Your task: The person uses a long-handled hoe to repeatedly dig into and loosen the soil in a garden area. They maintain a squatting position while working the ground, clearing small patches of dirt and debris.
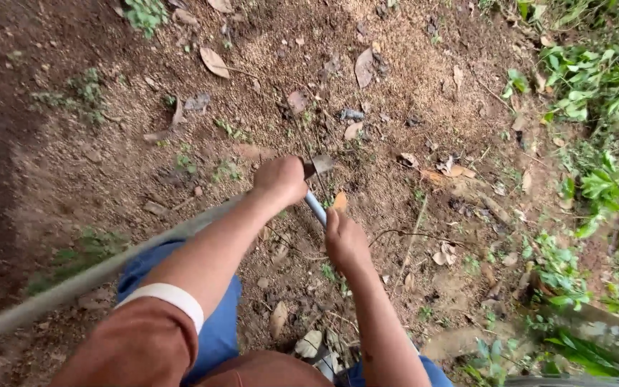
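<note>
My left hand is closed around a tool's handle just behind a dark metal blade that rests on the bare soil. A short stretch of the pale blue handle shows between my hands. My right hand grips the same handle lower down, nearer my body. A small orange leaf lies beside the right hand's fingers. My left arm wears a brown sleeve with a white band.
A long grey pole slants from the lower left towards my left hand, blurred. Dry leaves, twigs and small stones litter the brown soil. Green weeds line the right edge. A mossy concrete edge sits at the lower right.
</note>
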